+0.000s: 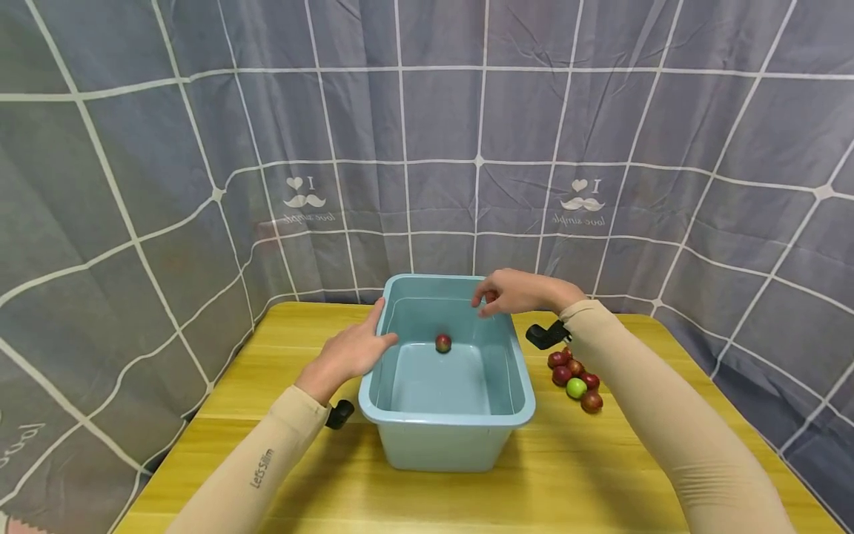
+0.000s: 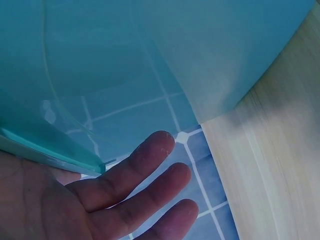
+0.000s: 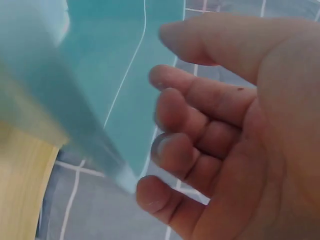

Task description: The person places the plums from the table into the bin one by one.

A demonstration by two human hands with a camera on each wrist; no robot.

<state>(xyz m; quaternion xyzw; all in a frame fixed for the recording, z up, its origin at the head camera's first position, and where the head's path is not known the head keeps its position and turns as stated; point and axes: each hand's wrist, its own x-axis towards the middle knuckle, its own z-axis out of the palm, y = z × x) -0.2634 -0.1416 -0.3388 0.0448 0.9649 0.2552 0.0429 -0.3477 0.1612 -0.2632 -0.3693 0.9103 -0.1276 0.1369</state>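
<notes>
A light blue plastic tub (image 1: 447, 419) stands on the wooden table. One small red round fruit, plum-like (image 1: 443, 343), lies inside near its far wall. My left hand (image 1: 352, 350) rests on the tub's left rim, thumb over the inner side. In the left wrist view its fingers (image 2: 150, 187) extend loosely outside the wall. Above the far right rim hovers my right hand (image 1: 517, 291), fingers loosely bent and holding nothing; the right wrist view shows the palm bare beside the tub wall (image 3: 125, 75). Right of the tub lie several dark red fruits (image 1: 562, 375) and a green one (image 1: 577, 388).
The wooden table (image 1: 300, 475) extends around the tub on both sides. A grey curtain (image 1: 440, 200) with white grid lines hangs behind and beside it. Black wrist cameras (image 1: 545, 336) sit at both wrists. My right forearm passes close to the fruits.
</notes>
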